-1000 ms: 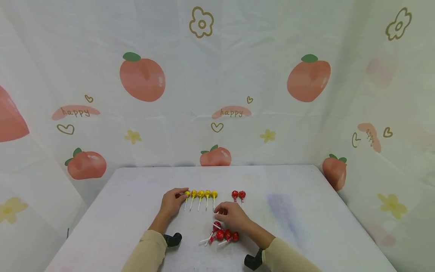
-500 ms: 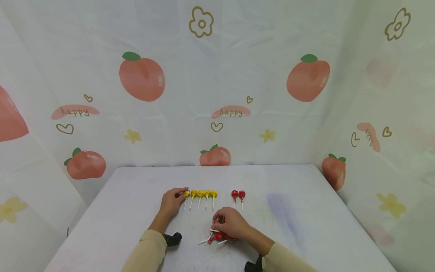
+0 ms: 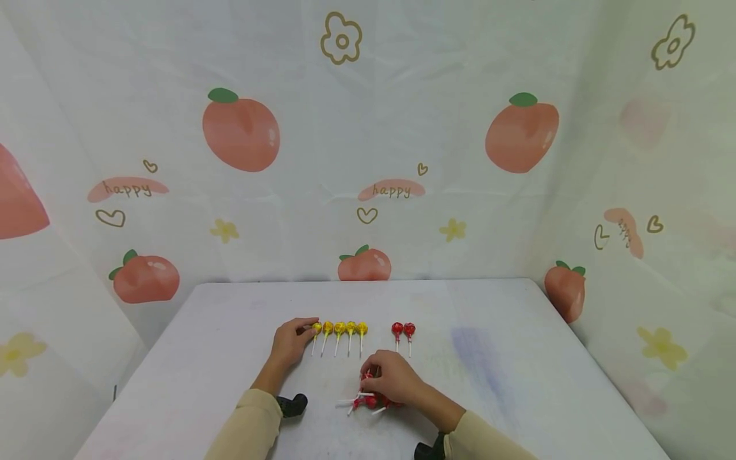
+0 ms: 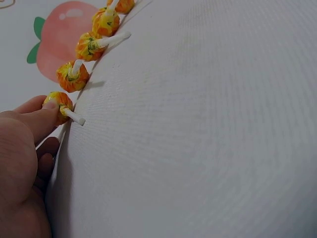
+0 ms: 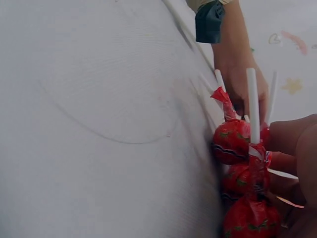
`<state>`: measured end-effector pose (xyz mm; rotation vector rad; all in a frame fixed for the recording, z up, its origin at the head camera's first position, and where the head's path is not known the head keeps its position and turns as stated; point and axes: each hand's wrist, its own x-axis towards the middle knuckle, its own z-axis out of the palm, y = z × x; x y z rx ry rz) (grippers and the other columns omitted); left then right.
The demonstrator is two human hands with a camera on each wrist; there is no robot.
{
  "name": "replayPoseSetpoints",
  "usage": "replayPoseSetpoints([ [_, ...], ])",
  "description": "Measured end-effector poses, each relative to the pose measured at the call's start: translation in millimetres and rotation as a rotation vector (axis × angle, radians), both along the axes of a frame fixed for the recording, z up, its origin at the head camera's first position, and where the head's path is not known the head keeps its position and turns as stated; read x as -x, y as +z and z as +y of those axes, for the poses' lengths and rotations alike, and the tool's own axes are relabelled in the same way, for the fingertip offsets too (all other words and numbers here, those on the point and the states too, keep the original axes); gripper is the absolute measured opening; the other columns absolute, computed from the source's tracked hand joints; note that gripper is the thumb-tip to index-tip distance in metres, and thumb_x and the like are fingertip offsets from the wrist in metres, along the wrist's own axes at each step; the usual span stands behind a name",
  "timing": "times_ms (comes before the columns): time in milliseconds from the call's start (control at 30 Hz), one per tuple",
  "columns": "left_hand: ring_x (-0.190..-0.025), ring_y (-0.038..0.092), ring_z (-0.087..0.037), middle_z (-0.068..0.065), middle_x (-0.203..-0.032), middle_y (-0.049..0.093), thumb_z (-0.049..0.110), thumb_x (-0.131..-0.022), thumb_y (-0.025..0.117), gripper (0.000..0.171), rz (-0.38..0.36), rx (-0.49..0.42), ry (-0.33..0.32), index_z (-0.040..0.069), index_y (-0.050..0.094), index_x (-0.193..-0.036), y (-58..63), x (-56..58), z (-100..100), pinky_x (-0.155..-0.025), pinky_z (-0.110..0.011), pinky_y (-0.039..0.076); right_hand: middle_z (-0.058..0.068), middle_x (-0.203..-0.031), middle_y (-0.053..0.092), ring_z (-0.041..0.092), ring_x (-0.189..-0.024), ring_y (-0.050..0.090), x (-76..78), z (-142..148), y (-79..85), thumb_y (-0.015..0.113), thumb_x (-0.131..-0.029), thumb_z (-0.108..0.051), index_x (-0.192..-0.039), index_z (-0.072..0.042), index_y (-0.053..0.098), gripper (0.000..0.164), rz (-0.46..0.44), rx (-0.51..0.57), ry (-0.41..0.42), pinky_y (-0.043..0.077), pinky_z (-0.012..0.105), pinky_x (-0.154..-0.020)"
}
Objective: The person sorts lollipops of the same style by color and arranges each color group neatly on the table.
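In the head view, several yellow lollipops [image 3: 340, 328] lie in a row, sticks toward me. My left hand [image 3: 290, 342] is at the row's left end; in the left wrist view its thumb and finger pinch the end yellow lollipop [image 4: 63, 105] by the head. Nearer me, my right hand [image 3: 393, 377] is over a loose pile of red lollipops [image 3: 370, 401] and covers part of it. Its thumb and fingers close round one red lollipop [image 3: 368, 374]. The right wrist view shows red lollipops [image 5: 251, 218] crowded against the fingers, with white sticks pointing up.
Two red lollipops [image 3: 403, 328] lie side by side, right of the yellow row. The white table [image 3: 506, 358] meets a patterned cloth backdrop [image 3: 299, 223] at the far edge. Black wrist-worn parts [image 3: 293, 405] stick out beside the sleeves.
My right hand has come down and toward me from above the pile, and its fingers have closed on a red lollipop. Some sticks in the pile have shifted. The left hand has stayed put.
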<state>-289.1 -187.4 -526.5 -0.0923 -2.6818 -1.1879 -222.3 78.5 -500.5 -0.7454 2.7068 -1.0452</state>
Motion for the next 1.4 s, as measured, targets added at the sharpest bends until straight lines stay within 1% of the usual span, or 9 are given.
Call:
replayPoseSetpoints([
  [200,-0.088,0.054,-0.022,-0.007,-0.110,0.066,0.012,-0.090,0.070,0.030,-0.028,0.002,0.002,0.012,0.071,-0.120,1.4,0.1,0,-0.082,-0.043,0.045,-0.012,-0.079,0.055,0.007,-0.072,0.051,6.1,3,8.4,0.078,-0.084,-0.025,-0.097,-0.015,0.073,0.017,0.019,0.041,-0.023,0.044,0.024,-0.064],
  [433,-0.089,0.053,-0.022,-0.007,-0.110,0.066,0.012,-0.090,0.070,0.030,-0.049,-0.021,0.009,0.012,0.071,-0.120,0.0,-0.2,1,-0.082,-0.042,0.045,-0.010,-0.083,0.056,0.010,-0.076,0.052,16.6,9,20.8,0.077,-0.085,-0.021,-0.101,-0.011,0.073,0.020,0.070,0.036,-0.058,0.047,0.023,-0.065],
  [733,-0.089,0.053,-0.022,-0.007,-0.110,0.066,0.011,-0.090,0.070,0.030,-0.040,-0.021,0.006,0.012,0.071,-0.120,-1.1,0.0,1,-0.083,-0.042,0.045,-0.006,-0.084,0.057,0.012,-0.077,0.053,30.4,21,33.7,0.076,-0.085,-0.015,-0.103,-0.005,0.071,0.021,0.145,0.036,-0.088,0.048,0.024,-0.065],
  [867,-0.089,0.053,-0.022,-0.007,-0.110,0.066,0.011,-0.090,0.070,0.030,-0.037,-0.017,0.005,0.012,0.071,-0.119,-0.8,-0.3,1,-0.083,-0.042,0.046,-0.003,-0.087,0.058,0.014,-0.079,0.055,37.1,29,40.2,0.075,-0.086,-0.012,-0.104,-0.005,0.070,0.020,0.149,0.068,-0.110,0.050,0.024,-0.066],
  [1033,-0.089,0.053,-0.022,-0.007,-0.110,0.066,0.011,-0.090,0.070,0.030,-0.031,-0.016,0.004,0.012,0.071,-0.120,0.7,-0.6,2,-0.083,-0.042,0.046,-0.001,-0.090,0.060,0.014,-0.079,0.058,45.1,40,47.6,0.074,-0.086,-0.010,-0.106,-0.004,0.069,0.021,0.147,0.109,-0.156,0.051,0.023,-0.065],
  [1167,-0.088,0.053,-0.021,-0.007,-0.110,0.067,0.011,-0.090,0.070,0.030,-0.032,-0.007,0.007,0.012,0.071,-0.119,-0.3,0.7,2,-0.082,-0.041,0.046,0.000,-0.090,0.060,0.014,-0.078,0.060,47.4,49,49.5,0.073,-0.086,-0.007,-0.105,-0.003,0.069,0.020,0.143,0.159,-0.197,0.051,0.024,-0.062],
  [1233,-0.087,0.053,-0.021,-0.006,-0.109,0.067,0.011,-0.090,0.070,0.030,-0.034,-0.004,0.009,0.012,0.071,-0.119,-0.9,1.2,2,-0.080,-0.040,0.045,0.000,-0.091,0.061,0.014,-0.077,0.060,48.2,53,48.7,0.074,-0.085,-0.006,-0.104,-0.004,0.069,0.019,0.148,0.182,-0.221,0.051,0.024,-0.061],
  [1400,-0.085,0.052,-0.020,-0.005,-0.107,0.067,0.011,-0.089,0.071,0.029,-0.038,-0.008,0.016,0.012,0.072,-0.119,-0.2,0.5,2,-0.078,-0.038,0.044,0.001,-0.093,0.063,0.015,-0.079,0.061,51.9,64,43.6,0.074,-0.084,-0.003,-0.102,-0.005,0.070,0.019,0.192,0.191,-0.281,0.052,0.028,-0.066],
])
